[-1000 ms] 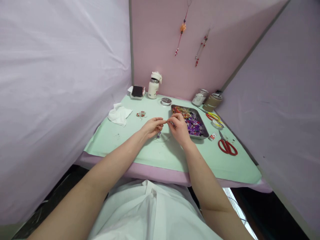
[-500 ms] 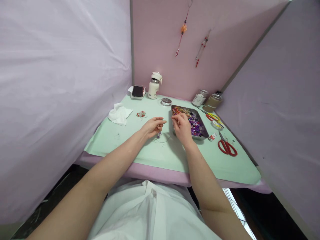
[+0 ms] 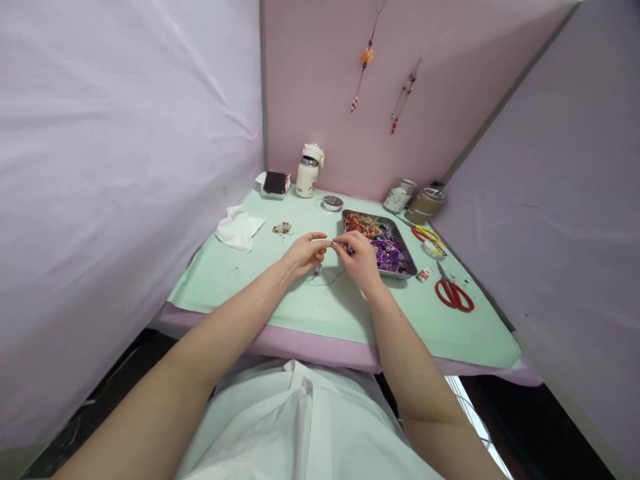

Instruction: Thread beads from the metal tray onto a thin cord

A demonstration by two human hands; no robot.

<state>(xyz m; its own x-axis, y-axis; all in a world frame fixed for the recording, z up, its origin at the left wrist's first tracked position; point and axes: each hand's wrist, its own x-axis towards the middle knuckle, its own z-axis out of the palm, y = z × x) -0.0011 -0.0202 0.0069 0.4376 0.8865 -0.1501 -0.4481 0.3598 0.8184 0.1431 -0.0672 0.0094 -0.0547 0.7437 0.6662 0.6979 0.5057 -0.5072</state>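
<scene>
My left hand (image 3: 306,255) is closed, thumb and forefinger pinching a thin beaded cord. Below its fingers hang small purple beads (image 3: 318,269), and a fine loop of the cord (image 3: 323,283) trails over the green cloth. Fingertip to fingertip with it, my right hand (image 3: 359,259) is closed in a pinch; what lies between its fingers is too small to make out. Just beyond the right hand stands a metal tray (image 3: 411,265) with purple beads (image 3: 390,257) and red and gold strung pieces (image 3: 361,225).
Red-handled scissors (image 3: 454,297), yellow-handled scissors (image 3: 425,233) and a small tape roll (image 3: 434,249) lie right. Two jars (image 3: 425,205), a cream bottle (image 3: 307,175) and a round clear case (image 3: 333,203) stand behind. A white cloth (image 3: 239,230) and red beadwork (image 3: 283,229) lie left.
My right hand has moved left and slightly down, away from the tray's edge, until its fingertips meet those of the left. The left hand has stayed nearly still.
</scene>
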